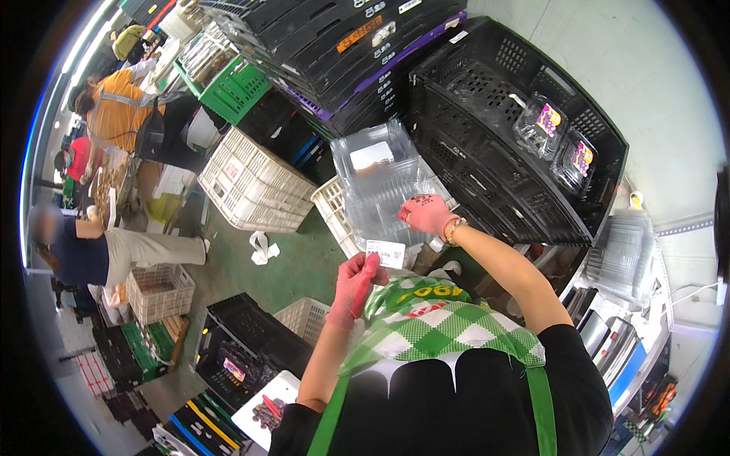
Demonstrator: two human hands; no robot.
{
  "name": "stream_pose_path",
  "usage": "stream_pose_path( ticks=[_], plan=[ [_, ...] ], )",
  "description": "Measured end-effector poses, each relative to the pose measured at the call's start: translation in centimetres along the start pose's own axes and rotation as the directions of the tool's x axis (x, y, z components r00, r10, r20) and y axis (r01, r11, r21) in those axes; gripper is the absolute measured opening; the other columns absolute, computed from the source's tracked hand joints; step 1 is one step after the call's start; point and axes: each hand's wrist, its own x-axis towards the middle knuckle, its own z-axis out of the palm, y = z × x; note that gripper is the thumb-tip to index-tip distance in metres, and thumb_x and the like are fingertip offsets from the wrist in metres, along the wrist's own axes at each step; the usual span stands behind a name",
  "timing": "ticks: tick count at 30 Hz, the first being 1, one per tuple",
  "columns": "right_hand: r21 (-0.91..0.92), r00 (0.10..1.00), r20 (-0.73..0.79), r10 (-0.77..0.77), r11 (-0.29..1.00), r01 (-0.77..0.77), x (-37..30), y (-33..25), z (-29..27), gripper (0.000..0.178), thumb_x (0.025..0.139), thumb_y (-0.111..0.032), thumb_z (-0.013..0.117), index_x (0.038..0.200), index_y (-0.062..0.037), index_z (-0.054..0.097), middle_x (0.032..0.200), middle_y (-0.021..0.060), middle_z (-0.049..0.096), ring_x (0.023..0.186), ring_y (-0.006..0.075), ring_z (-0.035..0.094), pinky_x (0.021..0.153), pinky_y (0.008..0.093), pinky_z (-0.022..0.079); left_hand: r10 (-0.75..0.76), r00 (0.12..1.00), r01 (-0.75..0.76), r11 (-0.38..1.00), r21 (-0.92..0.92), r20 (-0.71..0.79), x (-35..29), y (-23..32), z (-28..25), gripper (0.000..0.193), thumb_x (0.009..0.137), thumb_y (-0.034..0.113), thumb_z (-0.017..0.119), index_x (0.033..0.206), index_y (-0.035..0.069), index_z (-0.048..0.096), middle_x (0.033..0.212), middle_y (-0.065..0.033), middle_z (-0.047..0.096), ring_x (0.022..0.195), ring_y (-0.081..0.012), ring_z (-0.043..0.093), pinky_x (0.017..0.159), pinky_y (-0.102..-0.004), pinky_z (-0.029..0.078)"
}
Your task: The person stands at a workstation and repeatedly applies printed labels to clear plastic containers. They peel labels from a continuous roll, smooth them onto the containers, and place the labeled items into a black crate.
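Note:
My left hand, in a pink glove, pinches a small white printed label between thumb and fingers. My right hand, gloved in the same pink, has its fingers curled at a clear plastic container on a stack of such containers. The fingertips are partly hidden against the transparent plastic. The stack rests on a white plastic crate, and a white sheet shows among the containers.
Black crates are piled high ahead. Another black crate at the right holds two filled clamshells. More clear containers lie far right. White crates stand on the green floor; several co-workers are at left.

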Motion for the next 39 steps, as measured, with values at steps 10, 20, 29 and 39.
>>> stream_pose_path(
  ticks=[10, 20, 29, 39],
  plan=[
    [0.685, 0.868, -0.389, 0.310, 0.727, 0.047, -12.3, -3.8, -21.5, 0.021, 0.088, -0.017, 0.045, 0.077, -0.0037, 0.056, 0.062, -0.0012, 0.052, 0.048, 0.0038, 0.042, 0.041, 0.0202, 0.036, 0.343, 0.922, -0.374, 0.908, 0.187, 0.178, 0.4, 6.9, 5.1, 0.033, 0.090, 0.029, 0.045, 0.090, -0.002, 0.057, 0.065, -0.0058, 0.060, 0.057, -0.0109, 0.053, 0.062, -0.0237, 0.042],
    [0.677, 0.863, -0.334, 0.378, 0.734, -0.059, -21.1, -0.1, -21.8, 0.022, 0.089, -0.015, 0.040, 0.087, -0.0002, 0.057, 0.068, 0.0002, 0.054, 0.052, 0.0045, 0.046, 0.041, 0.0190, 0.037, 0.282, 0.872, -0.353, 0.929, 0.112, 0.401, 0.0, 10.4, 13.0, 0.026, 0.087, 0.024, 0.053, 0.072, 0.003, 0.051, 0.059, -0.0042, 0.056, 0.051, -0.0094, 0.052, 0.049, -0.0223, 0.041],
    [0.720, 0.804, -0.386, 0.452, 0.692, -0.043, -24.5, 0.4, -19.8, 0.028, 0.091, -0.022, 0.040, 0.082, -0.0011, 0.056, 0.058, -0.0016, 0.047, 0.048, 0.0040, 0.040, 0.041, 0.0196, 0.036, 0.310, 0.830, -0.437, 0.877, 0.197, 0.463, 0.0, 9.0, 15.6, 0.031, 0.086, 0.028, 0.055, 0.067, 0.004, 0.049, 0.058, -0.0041, 0.054, 0.048, -0.0091, 0.048, 0.046, -0.0229, 0.039],
    [0.502, -0.151, -0.865, 0.479, 0.824, -0.264, -34.3, 1.7, -18.7, 0.008, 0.079, -0.003, 0.055, 0.085, -0.0071, 0.057, 0.069, 0.0114, 0.058, 0.062, 0.0186, 0.059, 0.055, 0.0293, 0.046, 0.170, 0.878, -0.367, 0.839, 0.402, 0.447, 4.1, 1.7, 14.4, 0.032, 0.087, 0.030, 0.053, 0.072, 0.001, 0.054, 0.059, -0.0001, 0.049, 0.050, -0.0070, 0.046, 0.047, -0.0208, 0.040]
  ],
)
